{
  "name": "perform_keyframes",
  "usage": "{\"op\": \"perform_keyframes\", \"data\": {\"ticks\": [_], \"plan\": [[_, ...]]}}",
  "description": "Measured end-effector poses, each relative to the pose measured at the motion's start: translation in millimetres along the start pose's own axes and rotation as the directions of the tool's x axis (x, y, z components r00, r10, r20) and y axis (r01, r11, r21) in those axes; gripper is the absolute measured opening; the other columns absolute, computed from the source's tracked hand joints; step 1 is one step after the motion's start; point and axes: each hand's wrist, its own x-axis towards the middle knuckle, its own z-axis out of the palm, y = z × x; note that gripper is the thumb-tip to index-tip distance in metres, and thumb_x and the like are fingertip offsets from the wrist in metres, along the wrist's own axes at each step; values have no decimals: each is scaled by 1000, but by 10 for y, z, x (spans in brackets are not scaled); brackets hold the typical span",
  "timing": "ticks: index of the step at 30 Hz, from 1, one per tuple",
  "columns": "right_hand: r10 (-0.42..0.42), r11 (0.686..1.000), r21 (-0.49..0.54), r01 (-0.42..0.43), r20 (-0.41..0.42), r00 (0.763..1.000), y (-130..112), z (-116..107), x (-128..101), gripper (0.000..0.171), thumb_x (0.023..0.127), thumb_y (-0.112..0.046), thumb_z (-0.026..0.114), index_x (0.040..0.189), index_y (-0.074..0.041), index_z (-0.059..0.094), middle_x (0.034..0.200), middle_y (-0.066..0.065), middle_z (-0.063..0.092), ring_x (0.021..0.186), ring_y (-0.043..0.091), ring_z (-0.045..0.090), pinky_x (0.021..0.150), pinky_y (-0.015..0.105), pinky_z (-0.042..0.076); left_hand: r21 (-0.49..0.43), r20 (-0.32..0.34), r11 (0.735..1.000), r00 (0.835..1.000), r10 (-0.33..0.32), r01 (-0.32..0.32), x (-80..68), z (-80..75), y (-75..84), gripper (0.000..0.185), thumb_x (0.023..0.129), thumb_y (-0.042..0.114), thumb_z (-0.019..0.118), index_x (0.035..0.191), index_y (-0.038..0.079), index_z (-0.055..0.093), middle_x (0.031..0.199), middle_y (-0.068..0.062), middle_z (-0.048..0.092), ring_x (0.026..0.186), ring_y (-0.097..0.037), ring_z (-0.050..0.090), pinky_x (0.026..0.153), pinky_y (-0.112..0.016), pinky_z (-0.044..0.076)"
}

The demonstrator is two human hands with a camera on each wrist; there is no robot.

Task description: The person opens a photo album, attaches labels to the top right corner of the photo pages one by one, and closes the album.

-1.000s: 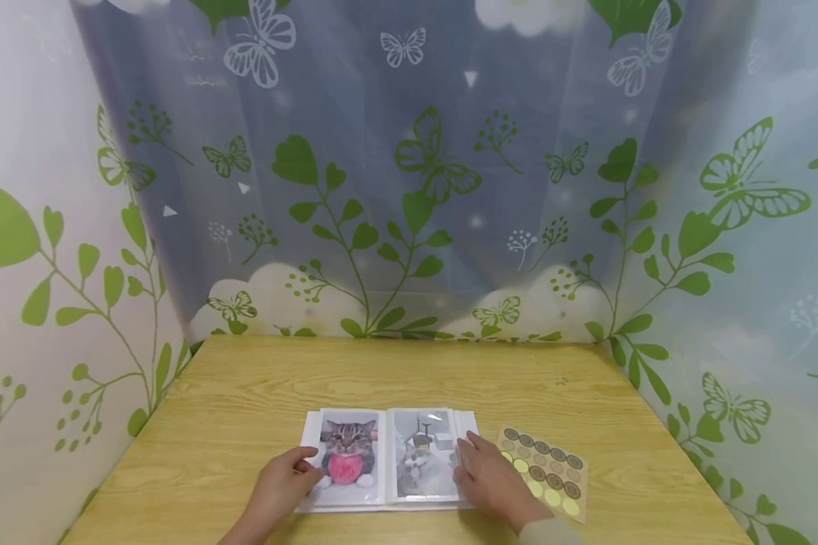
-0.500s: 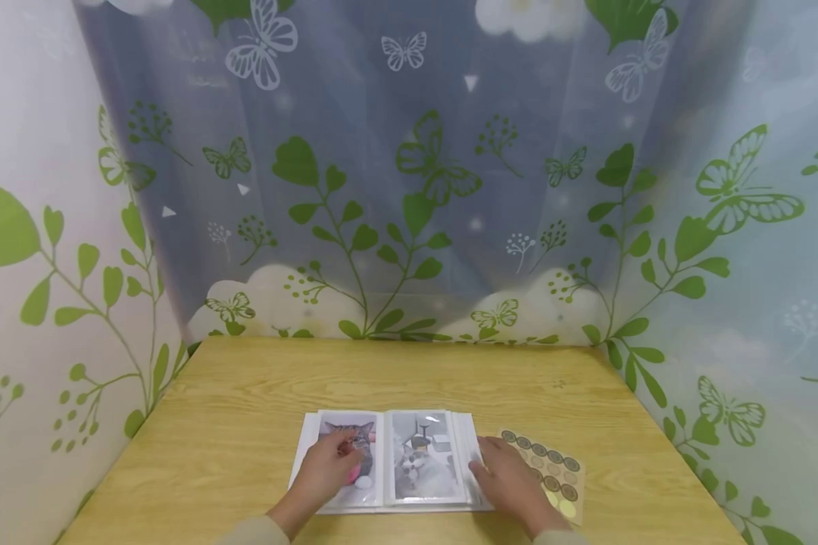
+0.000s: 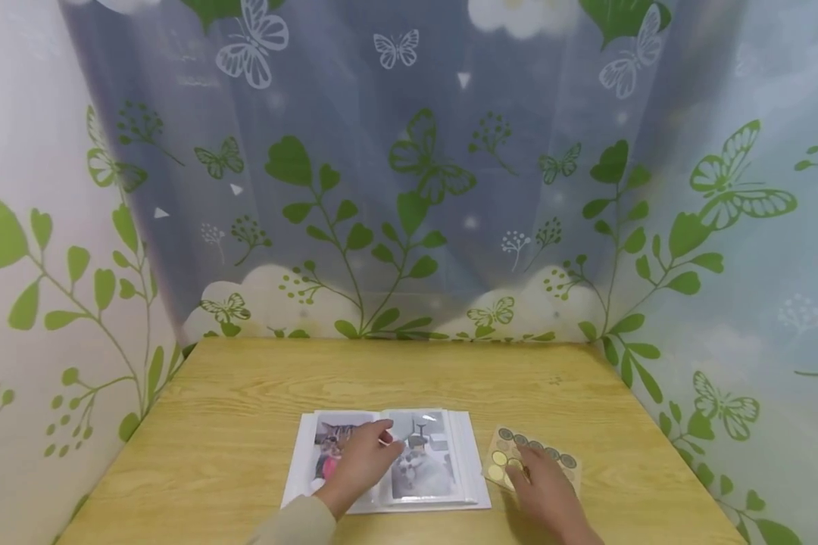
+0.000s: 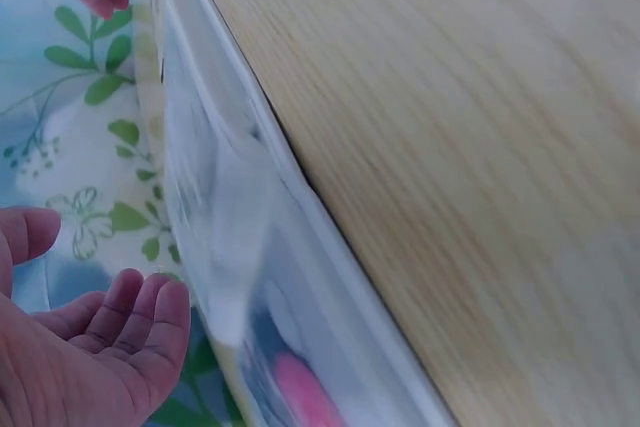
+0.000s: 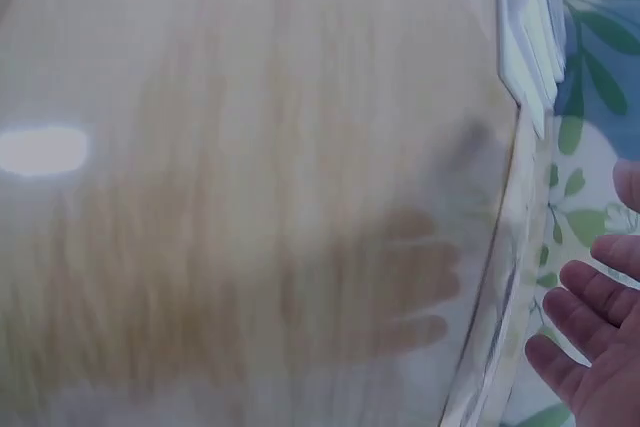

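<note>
Your right hand is down at the sticker sheet now, fingers laid out fairly straight over the near half of it, grip loose and holding nothing that the head view shows pinched. The sheet lies flat on the table, just beside the album at its 3 o'clock, a thin gap of wood between the two. The sheet's long axis runs on a slant, from about 10 o'clock near the album's right edge out to 4 o'clock, so the yellow dots at the album end sit clear of your fingers at 11 o'clock, and the darker ringed dots run along the far edge. The right hand is plainly the nearer one to it. Your left hand rests across the open album, palm over the left-hand cat photo, fingertips reaching the middle fold; fingers relaxed, nothing gripped, and the left wrist view shows that hand open with fingers loosely together beside the plastic page edge. The right wrist view is blurred: the fingers look spread and straight, and little more can be read. From left hand to sheet the line goes to 3 o'clock, straight across the right-hand photo.
</note>
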Motion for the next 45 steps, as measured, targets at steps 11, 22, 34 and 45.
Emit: {"op": "perform_keyframes", "data": {"ticks": [11, 22, 34, 45], "plan": [[142, 990, -9, -142, 12, 990, 282, -279, -74, 53, 101, -23, 52, 133, 19, 46, 132, 40, 48, 123, 57, 45, 101, 66, 38, 25, 80, 998, 995, 58, -60, 195, 508, 285, 48, 85, 18, 70, 122, -11, 60, 97, -15, 65, 84, -26, 62, 77, -42, 54], [162, 984, -78, -161, 9, 987, 555, -439, -124, 55, 101, -22, 52, 125, 26, 47, 125, 44, 50, 119, 59, 46, 101, 66, 38, 150, 127, 988, 992, 23, -42, 356, 948, 475, 46, 86, 22, 72, 122, -5, 63, 98, -13, 67, 92, -32, 65, 83, -46, 54], [195, 977, -95, -193, 6, 981, 689, -401, -208, 56, 100, -31, 56, 119, 21, 55, 116, 40, 57, 114, 57, 50, 97, 64, 41, 294, 138, 951, 989, 55, -94, 389, 1257, 532, 46, 84, 23, 75, 119, -5, 65, 106, -19, 66, 100, -35, 64, 89, -44, 53], [191, 971, -144, -192, -21, 981, 714, -368, -232, 59, 99, -33, 58, 118, 23, 55, 118, 43, 54, 113, 59, 50, 97, 65, 41, 397, 129, 911, 990, 60, -107, 454, 1435, 505, 35, 83, 27, 75, 105, -1, 70, 90, -12, 62, 86, -29, 61, 78, -44, 52]]}}
